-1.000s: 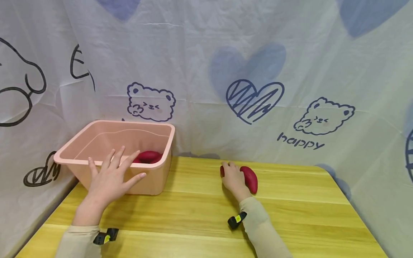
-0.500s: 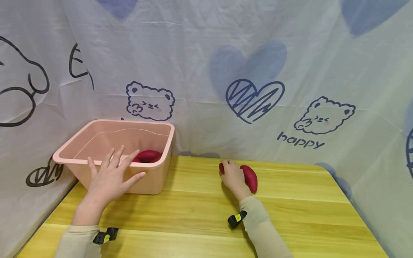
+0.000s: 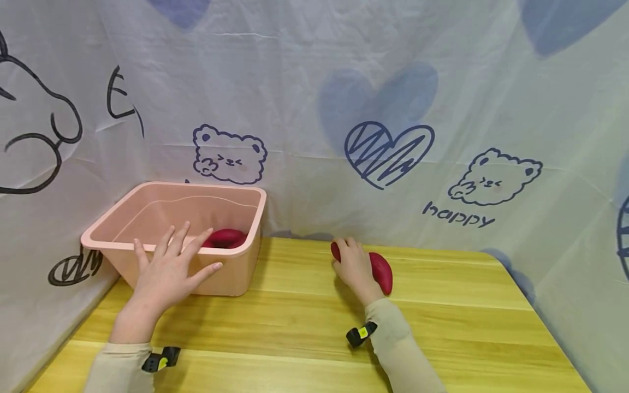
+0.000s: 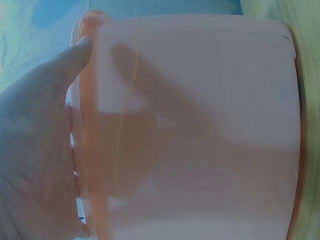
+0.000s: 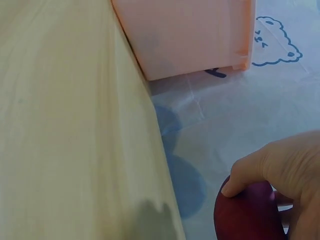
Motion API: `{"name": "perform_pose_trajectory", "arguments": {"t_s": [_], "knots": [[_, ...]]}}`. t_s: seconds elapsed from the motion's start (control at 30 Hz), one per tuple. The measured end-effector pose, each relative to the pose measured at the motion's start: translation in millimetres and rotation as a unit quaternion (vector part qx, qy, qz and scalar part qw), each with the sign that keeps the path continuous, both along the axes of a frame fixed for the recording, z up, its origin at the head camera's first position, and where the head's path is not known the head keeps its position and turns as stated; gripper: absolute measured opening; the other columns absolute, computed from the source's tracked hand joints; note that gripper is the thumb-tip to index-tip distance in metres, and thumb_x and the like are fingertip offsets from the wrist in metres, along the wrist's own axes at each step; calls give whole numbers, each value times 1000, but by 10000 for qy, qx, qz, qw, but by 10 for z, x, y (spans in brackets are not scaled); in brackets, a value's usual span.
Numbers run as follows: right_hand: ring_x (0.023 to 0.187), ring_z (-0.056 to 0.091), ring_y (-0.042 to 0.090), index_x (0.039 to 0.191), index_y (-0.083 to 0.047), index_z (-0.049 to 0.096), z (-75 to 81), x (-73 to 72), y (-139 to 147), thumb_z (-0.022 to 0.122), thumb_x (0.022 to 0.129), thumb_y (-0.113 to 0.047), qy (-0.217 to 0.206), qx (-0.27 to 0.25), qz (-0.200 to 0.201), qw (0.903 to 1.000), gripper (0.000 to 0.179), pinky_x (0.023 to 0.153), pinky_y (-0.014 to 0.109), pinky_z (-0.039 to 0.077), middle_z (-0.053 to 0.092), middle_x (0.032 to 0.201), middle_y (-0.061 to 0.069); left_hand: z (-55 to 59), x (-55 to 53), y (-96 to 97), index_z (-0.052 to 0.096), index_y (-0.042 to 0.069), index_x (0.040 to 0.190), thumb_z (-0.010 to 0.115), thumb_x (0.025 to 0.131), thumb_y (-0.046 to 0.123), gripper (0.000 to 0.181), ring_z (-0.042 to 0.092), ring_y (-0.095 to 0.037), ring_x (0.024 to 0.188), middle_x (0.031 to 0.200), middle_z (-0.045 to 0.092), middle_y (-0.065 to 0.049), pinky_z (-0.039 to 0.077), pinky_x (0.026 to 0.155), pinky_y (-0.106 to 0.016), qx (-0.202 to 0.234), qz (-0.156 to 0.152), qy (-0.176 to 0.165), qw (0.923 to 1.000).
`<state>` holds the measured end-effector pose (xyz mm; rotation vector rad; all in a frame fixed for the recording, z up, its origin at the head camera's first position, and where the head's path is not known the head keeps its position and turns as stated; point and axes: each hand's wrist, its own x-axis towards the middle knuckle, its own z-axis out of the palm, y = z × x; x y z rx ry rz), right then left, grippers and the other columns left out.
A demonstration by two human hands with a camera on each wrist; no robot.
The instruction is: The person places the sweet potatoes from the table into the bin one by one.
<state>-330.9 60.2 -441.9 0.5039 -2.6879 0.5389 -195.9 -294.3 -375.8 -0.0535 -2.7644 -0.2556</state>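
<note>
A pink plastic bin (image 3: pixel 236 273) stands at the back left of the table. My left hand (image 3: pixel 169 273), fingers spread and straight, rests at its near rim; in the left wrist view the thumb (image 4: pixel 80 52) lies along that rim. Inside the bin's right side show dark red, rounded things (image 3: pixel 227 237) like sweet potatoes. Toward the back of the table my right hand (image 3: pixel 355 270) grips a smooth dark red sweet potato (image 5: pixel 247 212), mostly covered by the hand in the head view. Just right of that hand lies another curved, tapered sweet potato (image 3: pixel 382 273).
The wooden table (image 3: pixel 295 333) has a rounded back right corner. Right behind it hangs a pale cloth (image 3: pixel 304 109) printed with hearts and bears, which also closes off the left and right sides. A black band (image 3: pixel 361 334) circles each wrist.
My right hand has shifted slightly left and away from me with the sweet potato it grips, and that one's far end shows more. The sweet potato on the right and my left hand stay put.
</note>
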Motion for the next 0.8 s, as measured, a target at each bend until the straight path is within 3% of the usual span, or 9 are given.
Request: {"name": "perform_pose_trajectory", "arguments": {"t_s": [0.43,0.8], "knots": [[104,59,35,123,-12,60,105,65,-96,71,75,-6,289,-13,231,9993,49,79,52,53,61,120,14,-11,2,4,32,35,151,46,88,73,76,13,-45,148,161,22,-18,-23,105,-74,-15,-27,46,10000],[105,59,35,123,-11,59,166,95,-260,74,77,-7,470,200,441,9977,48,78,51,54,61,117,13,-37,-3,-8,31,35,151,45,88,73,75,13,-44,148,161,22,-18,-23,105,-73,10,-23,69,10000]]}}
